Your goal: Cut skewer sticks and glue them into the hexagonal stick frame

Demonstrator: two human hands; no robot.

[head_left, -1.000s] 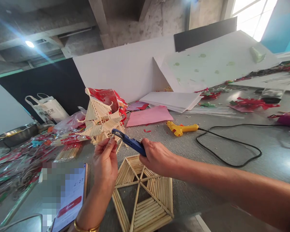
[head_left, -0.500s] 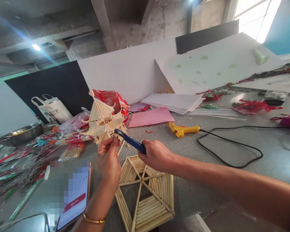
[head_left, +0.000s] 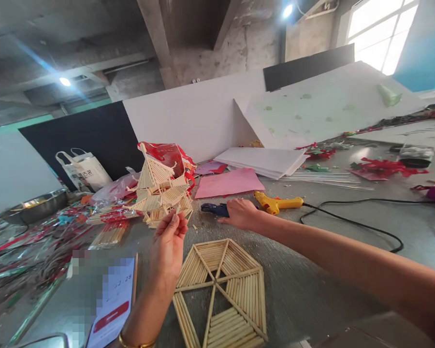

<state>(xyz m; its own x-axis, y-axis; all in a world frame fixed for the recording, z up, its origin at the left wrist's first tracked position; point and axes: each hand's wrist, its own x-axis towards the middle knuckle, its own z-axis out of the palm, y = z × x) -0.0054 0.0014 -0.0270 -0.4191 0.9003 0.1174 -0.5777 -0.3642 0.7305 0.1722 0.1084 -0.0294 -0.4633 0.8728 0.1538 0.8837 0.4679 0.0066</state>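
My right hand (head_left: 241, 214) is closed round the dark blue handles of a cutter (head_left: 214, 209), low over the table beside a yellow glue gun (head_left: 279, 202). The fingers of my left hand (head_left: 170, 237) are pinched together in front of a small stick-built tower (head_left: 159, 193); anything between them is too small to make out. Below both hands lies a many-sided frame of thin wooden sticks (head_left: 239, 285). Rows of sticks fill several of its triangular sections, while others are partly or fully unfilled.
Pink paper (head_left: 229, 183) and stacked white boards (head_left: 263, 160) lie behind. A black cord (head_left: 351, 201) runs right from the glue gun. To the left are a phone (head_left: 112, 304), plastic-wrapped craft materials (head_left: 32, 261), a metal bowl (head_left: 39, 205) and a tote bag (head_left: 85, 171).
My right hand has moved the cutter away from my left fingers, to the right and down toward the table by the glue gun. My left hand stays pinched near the tower.
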